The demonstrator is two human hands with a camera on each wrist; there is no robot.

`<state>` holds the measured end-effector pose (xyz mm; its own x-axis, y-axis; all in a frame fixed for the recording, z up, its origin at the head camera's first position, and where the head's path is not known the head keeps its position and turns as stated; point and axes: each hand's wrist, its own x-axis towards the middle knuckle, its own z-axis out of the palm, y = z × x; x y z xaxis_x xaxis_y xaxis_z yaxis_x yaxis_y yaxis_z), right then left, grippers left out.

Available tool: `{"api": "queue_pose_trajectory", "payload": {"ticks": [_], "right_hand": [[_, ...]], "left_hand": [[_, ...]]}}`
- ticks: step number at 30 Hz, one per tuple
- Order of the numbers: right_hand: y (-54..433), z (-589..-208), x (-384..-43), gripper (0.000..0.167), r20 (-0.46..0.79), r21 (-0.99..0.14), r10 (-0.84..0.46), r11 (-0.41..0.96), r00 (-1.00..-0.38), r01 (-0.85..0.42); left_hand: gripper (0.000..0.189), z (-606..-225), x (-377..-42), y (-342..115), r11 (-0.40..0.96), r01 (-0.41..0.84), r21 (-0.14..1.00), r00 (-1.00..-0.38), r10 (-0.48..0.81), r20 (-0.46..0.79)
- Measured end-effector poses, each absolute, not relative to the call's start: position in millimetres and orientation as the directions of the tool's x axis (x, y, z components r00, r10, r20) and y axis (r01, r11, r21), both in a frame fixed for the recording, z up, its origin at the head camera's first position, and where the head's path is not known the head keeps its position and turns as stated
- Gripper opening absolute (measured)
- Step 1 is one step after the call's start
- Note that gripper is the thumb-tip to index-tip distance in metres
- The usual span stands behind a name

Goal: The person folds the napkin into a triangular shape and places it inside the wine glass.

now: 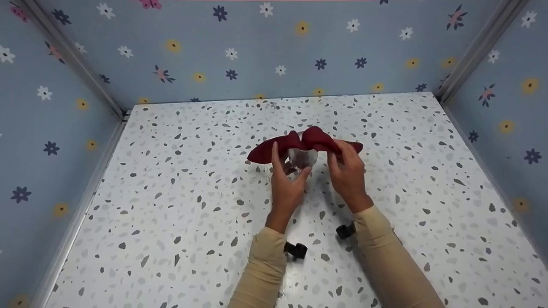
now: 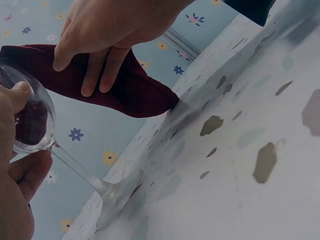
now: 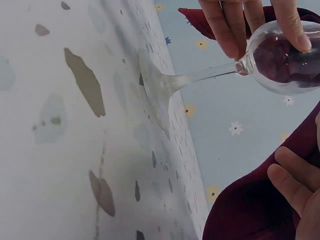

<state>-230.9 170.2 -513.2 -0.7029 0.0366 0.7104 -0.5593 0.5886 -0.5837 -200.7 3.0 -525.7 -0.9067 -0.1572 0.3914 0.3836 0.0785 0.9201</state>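
A clear stemmed wine glass (image 1: 303,159) stands upright on the table, its foot (image 2: 120,197) flat on the surface. A dark red cloth napkin (image 1: 317,137) is tucked into the bowl, and its two ends spread over the rim to the left and right. My left hand (image 1: 287,190) holds the bowl from the near left, with the thumb on the glass and fingers around the far side. On the right, my right hand (image 1: 349,173) pinches the napkin's right part beside the rim. Red folds (image 3: 280,57) show through the glass in the right wrist view.
The table (image 1: 171,214) is white with grey speckles. Blue flowered panels (image 1: 257,51) enclose it at the back and both sides, with metal strips at the corners. Dark camera mounts (image 1: 296,250) stick out from both wrists, close above the tabletop.
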Motion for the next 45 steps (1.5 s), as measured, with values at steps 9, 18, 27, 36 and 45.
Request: {"api": "queue_pose_trajectory", "payload": {"ticks": [9, 18, 27, 36, 45], "right_hand": [[160.8, -518.5, -225.0, 0.028, 0.638, -0.613, -0.008, 0.599, -0.770, -0.514], [161.7, -521.2, -221.7, 0.030, 0.600, -0.598, -0.066, 0.626, -0.798, -0.501], [178.1, -518.9, -223.6, 0.039, 0.583, -0.569, -0.069, 0.676, -0.809, -0.468], [194.9, -517.2, -227.3, 0.046, 0.532, -0.575, -0.008, 0.731, -0.846, -0.368], [212.8, -520.3, -223.8, 0.051, 0.469, -0.577, 0.000, 0.757, -0.883, -0.306]], "left_hand": [[0.105, -528.1, -200.9, 0.3, 0.069, 0.374, 0.925, -0.911, -0.158, 0.380], [0.100, -532.6, -195.6, -10.2, 0.343, 0.361, 0.867, -0.867, -0.220, 0.447], [0.076, -532.2, -196.5, -17.6, 0.498, 0.372, 0.784, -0.760, -0.321, 0.565], [0.057, -530.5, -206.7, -31.4, 0.538, 0.441, 0.718, -0.642, -0.370, 0.671], [0.038, -529.7, -210.4, -46.8, 0.587, 0.432, 0.685, -0.569, -0.412, 0.712]]}}
